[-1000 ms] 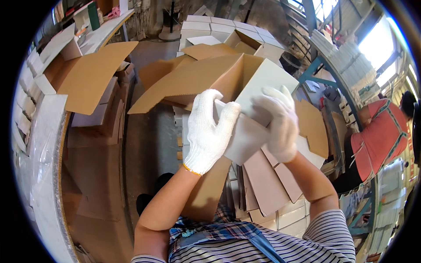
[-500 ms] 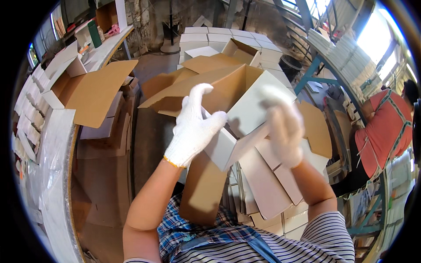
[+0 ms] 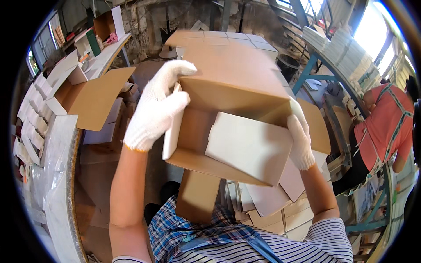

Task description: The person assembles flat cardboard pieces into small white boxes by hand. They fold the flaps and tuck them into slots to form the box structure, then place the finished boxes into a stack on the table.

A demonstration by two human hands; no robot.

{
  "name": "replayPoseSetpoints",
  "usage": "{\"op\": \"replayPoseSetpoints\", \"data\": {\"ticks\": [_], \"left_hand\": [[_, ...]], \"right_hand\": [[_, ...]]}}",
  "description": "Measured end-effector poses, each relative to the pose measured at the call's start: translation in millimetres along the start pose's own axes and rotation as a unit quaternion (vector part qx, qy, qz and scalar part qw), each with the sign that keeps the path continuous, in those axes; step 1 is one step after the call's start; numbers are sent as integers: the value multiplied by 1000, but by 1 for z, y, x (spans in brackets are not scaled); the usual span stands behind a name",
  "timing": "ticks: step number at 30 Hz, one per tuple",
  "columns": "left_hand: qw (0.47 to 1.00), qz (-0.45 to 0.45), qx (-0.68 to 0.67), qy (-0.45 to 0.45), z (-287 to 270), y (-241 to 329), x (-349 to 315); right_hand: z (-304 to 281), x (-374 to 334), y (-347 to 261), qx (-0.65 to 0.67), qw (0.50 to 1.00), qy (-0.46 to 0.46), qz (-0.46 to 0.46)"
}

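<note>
A cardboard box [image 3: 195, 103], brown inside and white outside, is held up before me with its inside facing me. My left hand [image 3: 155, 103] in a white knit glove grips the box's left wall, thumb over the rim inside. At the right end my right hand [image 3: 300, 136], also gloved, is closed round the edge beside a white panel [image 3: 247, 144] that lies slantwise across the inside. The box's long brown lid flap [image 3: 237, 61] stretches away at the far side, slightly blurred. Some right fingers are hidden behind the box.
Flat white card blanks [image 3: 267, 193] are stacked below the box, beside a brown strip [image 3: 199, 193]. An open box [image 3: 66, 92] sits on the left table [image 3: 61, 144]. White boxes [image 3: 258, 41] stand behind. A person in a coral top [image 3: 383, 125] is at the right.
The box has come upright and turned its inside toward me, its lid flap now at the far side. My left hand moved left onto the wall; my right hand closed on the right end.
</note>
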State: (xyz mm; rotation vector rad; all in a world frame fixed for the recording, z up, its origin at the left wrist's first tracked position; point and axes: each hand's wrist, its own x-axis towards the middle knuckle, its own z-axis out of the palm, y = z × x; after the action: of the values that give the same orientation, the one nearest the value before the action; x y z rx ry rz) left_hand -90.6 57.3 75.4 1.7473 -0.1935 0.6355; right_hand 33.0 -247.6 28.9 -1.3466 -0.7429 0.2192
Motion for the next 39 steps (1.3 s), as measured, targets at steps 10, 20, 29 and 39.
{"op": "replayPoseSetpoints", "data": {"ticks": [10,20,29,39], "left_hand": [[851,165,498,26,25,-67,110],[886,193,420,-32,142,-13,-32],[917,188,353,-16,95,-37,-42],[909,210,357,52,95,-50,-63]], "right_hand": [[39,3,7,-32,980,198,-12],[-27,59,37,51,981,151,114],[8,8,27,52,978,180,90],[26,17,23,73,978,188,54]]}}
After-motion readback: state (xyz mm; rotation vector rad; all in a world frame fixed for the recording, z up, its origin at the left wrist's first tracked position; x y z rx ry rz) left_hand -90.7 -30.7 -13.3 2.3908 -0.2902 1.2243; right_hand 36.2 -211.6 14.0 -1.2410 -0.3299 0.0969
